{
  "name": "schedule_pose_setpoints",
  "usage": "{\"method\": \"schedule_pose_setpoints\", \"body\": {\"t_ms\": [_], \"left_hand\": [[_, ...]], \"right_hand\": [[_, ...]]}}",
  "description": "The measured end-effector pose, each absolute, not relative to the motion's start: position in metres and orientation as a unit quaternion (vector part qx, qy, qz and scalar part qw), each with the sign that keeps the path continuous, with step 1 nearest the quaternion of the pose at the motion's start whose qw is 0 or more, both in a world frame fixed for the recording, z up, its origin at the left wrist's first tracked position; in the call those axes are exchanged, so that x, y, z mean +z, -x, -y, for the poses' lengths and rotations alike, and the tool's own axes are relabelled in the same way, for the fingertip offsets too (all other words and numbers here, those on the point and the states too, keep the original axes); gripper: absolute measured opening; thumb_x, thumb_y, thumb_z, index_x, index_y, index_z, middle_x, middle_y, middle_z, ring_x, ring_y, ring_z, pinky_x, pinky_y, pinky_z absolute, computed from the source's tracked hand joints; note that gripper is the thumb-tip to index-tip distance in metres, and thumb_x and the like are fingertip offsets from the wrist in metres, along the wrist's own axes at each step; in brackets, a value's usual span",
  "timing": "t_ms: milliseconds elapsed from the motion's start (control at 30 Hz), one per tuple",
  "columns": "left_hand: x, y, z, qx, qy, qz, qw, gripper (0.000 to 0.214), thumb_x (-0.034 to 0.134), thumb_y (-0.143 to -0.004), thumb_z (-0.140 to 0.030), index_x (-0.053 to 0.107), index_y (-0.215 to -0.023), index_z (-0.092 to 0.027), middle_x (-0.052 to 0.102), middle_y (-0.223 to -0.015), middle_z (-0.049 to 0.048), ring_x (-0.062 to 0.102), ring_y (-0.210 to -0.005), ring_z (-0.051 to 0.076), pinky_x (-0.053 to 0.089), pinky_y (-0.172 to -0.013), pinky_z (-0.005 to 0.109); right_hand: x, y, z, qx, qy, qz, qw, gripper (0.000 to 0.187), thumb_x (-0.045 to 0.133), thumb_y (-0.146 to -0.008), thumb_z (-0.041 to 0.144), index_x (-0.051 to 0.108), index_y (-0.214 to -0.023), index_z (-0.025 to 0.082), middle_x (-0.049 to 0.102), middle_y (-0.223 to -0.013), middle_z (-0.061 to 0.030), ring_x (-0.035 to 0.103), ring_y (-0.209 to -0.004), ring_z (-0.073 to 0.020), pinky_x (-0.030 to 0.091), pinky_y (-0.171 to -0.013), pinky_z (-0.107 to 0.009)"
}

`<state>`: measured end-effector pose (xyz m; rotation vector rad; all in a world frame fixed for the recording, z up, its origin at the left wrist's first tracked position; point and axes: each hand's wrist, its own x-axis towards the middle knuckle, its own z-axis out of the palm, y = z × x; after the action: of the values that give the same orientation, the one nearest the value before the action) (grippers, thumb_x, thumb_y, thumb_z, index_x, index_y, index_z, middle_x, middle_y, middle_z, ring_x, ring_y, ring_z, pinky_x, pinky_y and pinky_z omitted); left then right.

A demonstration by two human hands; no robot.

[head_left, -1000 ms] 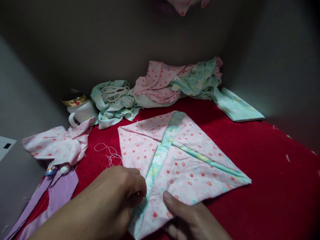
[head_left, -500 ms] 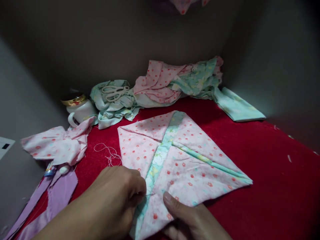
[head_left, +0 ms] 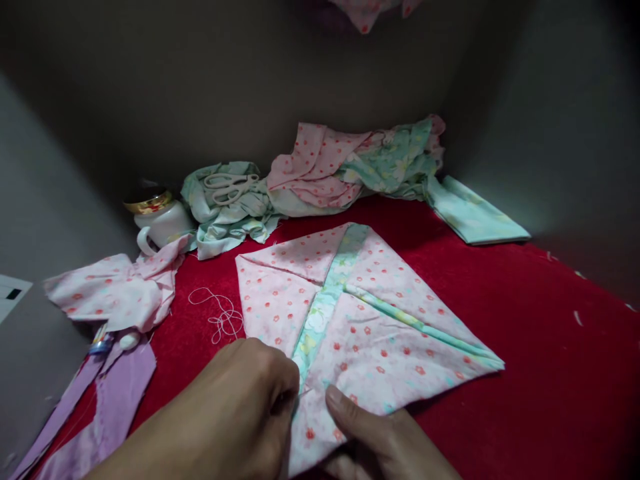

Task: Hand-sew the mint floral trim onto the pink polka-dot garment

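Note:
A patchwork piece (head_left: pixel 385 347) of pink flower-print panels and mint strips lies before me, its near corner lifted. My left hand (head_left: pixel 255 400) is closed in a pinch at the mint strip on its left side. A thin sewing needle (head_left: pixel 304 392) pokes out from those fingertips against the cloth; most of it is hidden. With thumb on top and fingers underneath, my right hand (head_left: pixel 373 427) grips the near edge of the patchwork. Loose white thread (head_left: pixel 226 319) curls on the red cloth just beyond my left hand.
Scissors (head_left: pixel 233 187) rest on crumpled mint fabric (head_left: pixel 235 223) at the back, beside a white mug (head_left: pixel 165 223) and a pink-and-mint fabric heap (head_left: pixel 320 167). Folded mint cloth (head_left: pixel 480 213) lies back right. Pink scraps (head_left: pixel 115 290) and purple strips (head_left: pixel 123 387) lie left. Grey walls enclose the red-covered table (head_left: pixel 540 347).
My left hand has shifted slightly right, closer to the right thumb, and less of the needle shows. The right hand keeps its hold on the patchwork.

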<state>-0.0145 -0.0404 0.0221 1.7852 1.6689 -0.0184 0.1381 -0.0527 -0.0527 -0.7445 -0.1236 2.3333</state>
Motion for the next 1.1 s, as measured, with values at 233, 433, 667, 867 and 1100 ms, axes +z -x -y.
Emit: {"method": "schedule_pose_setpoints", "body": {"t_ms": [233, 433, 667, 867, 1100], "left_hand": [[0.022, 0.015, 0.039, -0.009, -0.699, -0.623, 0.351, 0.024, 0.045, -0.075, -0.019, 0.062, -0.058, -0.015, 0.055, -0.053, 0.0003, 0.044, -0.048, 0.010, 0.023, -0.043, 0.020], [0.013, 0.032, 0.030, 0.024, -0.685, -0.586, 0.432, 0.018, 0.047, -0.075, -0.016, 0.064, -0.069, -0.014, 0.058, -0.062, -0.0014, 0.050, -0.059, 0.011, 0.032, -0.050, 0.018], [0.007, 0.039, 0.012, 0.019, -0.641, -0.550, 0.535, 0.017, 0.053, -0.069, -0.014, 0.069, -0.070, -0.011, 0.060, -0.066, 0.0004, 0.052, -0.063, 0.013, 0.039, -0.057, 0.019], [0.002, 0.039, 0.013, 0.024, -0.656, -0.560, 0.505, 0.025, 0.050, -0.069, -0.011, 0.072, -0.079, -0.015, 0.068, -0.076, 0.0019, 0.059, -0.070, 0.015, 0.043, -0.062, 0.019], [-0.001, 0.037, 0.017, 0.013, -0.663, -0.570, 0.485, 0.024, 0.046, -0.071, -0.013, 0.068, -0.079, -0.016, 0.066, -0.074, -0.0009, 0.058, -0.070, 0.014, 0.042, -0.061, 0.019]], "right_hand": [[-0.053, -0.138, 0.051, 0.892, 0.298, 0.049, 0.335, 0.088, 0.077, -0.065, 0.034, 0.030, -0.138, 0.023, 0.062, -0.119, -0.0113, 0.060, -0.102, -0.0272, 0.044, -0.090, -0.042], [-0.058, -0.137, 0.051, 0.891, 0.301, 0.051, 0.335, 0.100, 0.075, -0.068, 0.034, 0.008, -0.142, 0.025, 0.065, -0.113, -0.0118, 0.061, -0.100, -0.0260, 0.047, -0.083, -0.041], [-0.052, -0.137, 0.049, 0.901, 0.288, 0.058, 0.318, 0.074, 0.069, -0.073, 0.028, 0.033, -0.136, 0.020, 0.069, -0.104, -0.0088, 0.062, -0.097, -0.0259, 0.048, -0.081, -0.038], [-0.063, -0.138, 0.049, 0.908, 0.289, 0.042, 0.301, 0.080, 0.069, -0.073, 0.029, 0.026, -0.139, 0.016, 0.066, -0.111, -0.0124, 0.061, -0.099, -0.0255, 0.045, -0.088, -0.041], [-0.071, -0.135, 0.050, 0.901, 0.302, 0.065, 0.303, 0.091, 0.071, -0.071, 0.033, 0.016, -0.141, 0.019, 0.063, -0.116, -0.0141, 0.062, -0.099, -0.0251, 0.045, -0.088, -0.044]]}}
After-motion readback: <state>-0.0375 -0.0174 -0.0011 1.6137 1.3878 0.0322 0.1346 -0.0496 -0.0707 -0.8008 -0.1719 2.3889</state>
